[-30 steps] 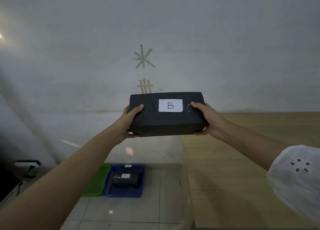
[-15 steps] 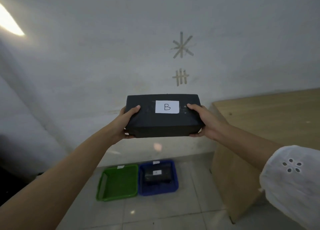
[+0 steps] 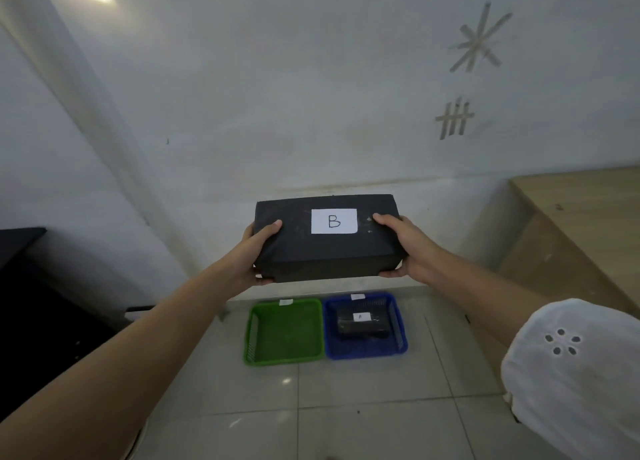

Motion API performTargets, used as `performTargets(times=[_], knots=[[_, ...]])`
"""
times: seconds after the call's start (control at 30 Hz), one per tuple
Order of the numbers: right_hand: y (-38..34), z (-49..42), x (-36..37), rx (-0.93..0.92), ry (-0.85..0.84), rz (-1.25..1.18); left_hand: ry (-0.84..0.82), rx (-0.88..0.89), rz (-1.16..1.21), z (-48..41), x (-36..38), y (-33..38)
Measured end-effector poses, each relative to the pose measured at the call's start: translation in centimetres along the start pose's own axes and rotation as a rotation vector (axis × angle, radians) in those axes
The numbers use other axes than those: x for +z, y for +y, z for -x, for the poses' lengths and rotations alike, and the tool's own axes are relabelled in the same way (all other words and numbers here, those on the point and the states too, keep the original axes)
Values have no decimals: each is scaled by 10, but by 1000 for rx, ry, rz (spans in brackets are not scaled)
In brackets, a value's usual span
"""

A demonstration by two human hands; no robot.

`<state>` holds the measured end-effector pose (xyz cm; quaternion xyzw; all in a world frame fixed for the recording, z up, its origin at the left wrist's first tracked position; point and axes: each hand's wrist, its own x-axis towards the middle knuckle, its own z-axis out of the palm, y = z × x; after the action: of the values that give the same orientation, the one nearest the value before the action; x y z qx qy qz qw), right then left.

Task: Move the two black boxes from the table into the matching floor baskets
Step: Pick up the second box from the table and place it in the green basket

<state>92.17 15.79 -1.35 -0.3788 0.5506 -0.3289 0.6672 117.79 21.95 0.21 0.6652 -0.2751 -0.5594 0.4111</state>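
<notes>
I hold a black box (image 3: pixel 325 252) with a white label marked B in the air at arm's length. My left hand (image 3: pixel 256 255) grips its left end and my right hand (image 3: pixel 405 248) grips its right end. Below it on the floor stand two baskets side by side against the wall. The green basket (image 3: pixel 252 335) on the left has nothing in it. The blue basket (image 3: pixel 398 338) on the right contains a second black box (image 3: pixel 360 326) with a small white label. Each basket has a white tag on its far rim; the writing is too small to read.
A wooden table (image 3: pixel 581 196) stands at the right against the white wall. Dark furniture (image 3: pixel 38 307) fills the left edge. The floor is pale glossy tile (image 3: pixel 311 407). Tape marks (image 3: pixel 478 40) are stuck on the wall above.
The view has swung left and downward: the table has slid to the right edge, and both baskets now sit directly below the box, which both hands still hold.
</notes>
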Motion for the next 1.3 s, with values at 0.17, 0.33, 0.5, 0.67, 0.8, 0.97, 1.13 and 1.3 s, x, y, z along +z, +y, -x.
performTargets(times=[0.17,0.33,0.5,0.67,0.8,0.97,1.13,1.3], knots=[[1,-60,47,25,8,22,18,-46,16,-58,-42,6],[7,-116,91,52,14,44,31,-68,-16,-115,-79,5],[35,-179,120,103,17,67,40,-139,0,-181,-108,-22],[93,-258,144,200,34,80,59,-225,34,-263,-130,-76],[155,-324,155,304,47,92,68,-302,9,-333,-149,-133],[229,-395,162,314,63,118,-16,-330,-51,-398,-171,-202],[314,-447,164,353,76,174,-11,-357,7,-449,-178,-282],[391,-478,163,436,67,246,-23,-394,22,-473,-184,-359]])
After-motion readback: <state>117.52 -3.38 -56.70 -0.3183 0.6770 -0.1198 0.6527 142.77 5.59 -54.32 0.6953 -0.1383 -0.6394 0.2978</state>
